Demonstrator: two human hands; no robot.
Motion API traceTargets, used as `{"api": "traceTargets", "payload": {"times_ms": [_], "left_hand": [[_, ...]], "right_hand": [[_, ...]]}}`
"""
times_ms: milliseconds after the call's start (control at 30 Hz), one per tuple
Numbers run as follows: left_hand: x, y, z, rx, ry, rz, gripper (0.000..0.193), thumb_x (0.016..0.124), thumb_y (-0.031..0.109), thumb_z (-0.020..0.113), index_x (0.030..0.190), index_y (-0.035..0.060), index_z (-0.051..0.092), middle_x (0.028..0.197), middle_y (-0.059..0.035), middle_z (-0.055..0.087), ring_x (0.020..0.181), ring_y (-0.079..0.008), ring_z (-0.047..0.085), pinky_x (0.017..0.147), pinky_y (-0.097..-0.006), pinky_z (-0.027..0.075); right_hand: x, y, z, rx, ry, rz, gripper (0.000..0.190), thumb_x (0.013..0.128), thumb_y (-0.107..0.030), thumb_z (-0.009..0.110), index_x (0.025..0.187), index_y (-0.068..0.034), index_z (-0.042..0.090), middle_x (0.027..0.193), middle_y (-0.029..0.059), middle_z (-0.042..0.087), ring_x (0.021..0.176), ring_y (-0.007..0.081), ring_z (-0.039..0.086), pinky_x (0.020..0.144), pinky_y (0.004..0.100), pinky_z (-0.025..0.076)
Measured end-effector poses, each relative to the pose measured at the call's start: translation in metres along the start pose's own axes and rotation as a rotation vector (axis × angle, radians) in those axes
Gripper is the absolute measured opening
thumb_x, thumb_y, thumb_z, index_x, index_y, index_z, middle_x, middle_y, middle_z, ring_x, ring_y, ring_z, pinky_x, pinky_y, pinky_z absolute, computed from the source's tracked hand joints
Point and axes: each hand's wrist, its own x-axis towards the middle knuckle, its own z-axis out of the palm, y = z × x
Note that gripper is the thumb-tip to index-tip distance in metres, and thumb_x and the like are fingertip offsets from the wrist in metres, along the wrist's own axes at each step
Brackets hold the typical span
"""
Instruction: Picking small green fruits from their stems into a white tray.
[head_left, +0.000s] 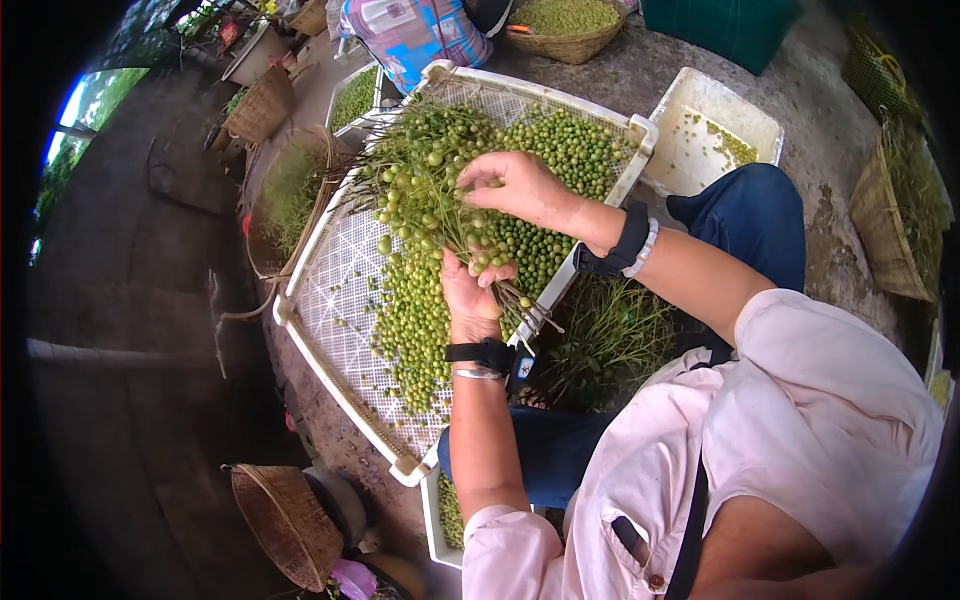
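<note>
My left hand (474, 289) grips a bunch of thin green stems (442, 195) hung with small round green fruits. Woody stem ends (525, 300) stick out below that fist. Above it, my right hand (525, 187) is at the bunch with thumb and fingers bent together, and a green fruit (495, 182) shows between them. Both hands are over a white plastic mesh tray (322, 277). Loose yellow-green fruits (420, 322) lie in its middle, darker green ones (566, 150) at its upper right. More fruiting sprigs (442, 124) rest at the tray's far side.
A white box (675, 112) holding a few fruits stands beyond my right knee. Cut stems (607, 330) lie between my legs. Around stand a wicker basket of fruit (562, 49), a basket of stems (292, 195), a green bin (720, 30) and a tilted basket (285, 517).
</note>
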Motion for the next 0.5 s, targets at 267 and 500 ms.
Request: {"api": "traceTargets", "payload": {"times_ms": [267, 500], "left_hand": [[-0.004, 0.004, -0.008, -0.021, -0.009, 0.027, 0.037, 0.088, 0.045, 0.052, 0.091, 0.0093, 0.057, 0.057, 0.0058, 0.042, 0.045, -0.0079, 0.034, 0.058, -0.0286, 0.035], [0.0, -0.001, -0.002, 0.007, 0.075, 0.056, 0.039, 0.089, 0.049, 0.049, 0.093, 0.01, 0.055, 0.056, 0.0053, 0.041, 0.046, -0.0091, 0.035, 0.058, -0.0294, 0.037]], "right_hand": [[-0.007, -0.003, -0.008, 0.722, -0.052, 0.523, 0.015, 0.083, -0.017, 0.062, 0.08, -0.002, 0.059, 0.059, -0.0024, 0.048, 0.051, 0.0036, 0.043, 0.039, 0.0173, 0.03], [-0.019, -0.028, 0.014, 0.171, -0.09, 0.05, 0.012, 0.081, -0.012, 0.063, 0.088, -0.002, 0.065, 0.072, 0.0032, 0.062, 0.062, 0.0118, 0.06, 0.054, 0.026, 0.047]]}}
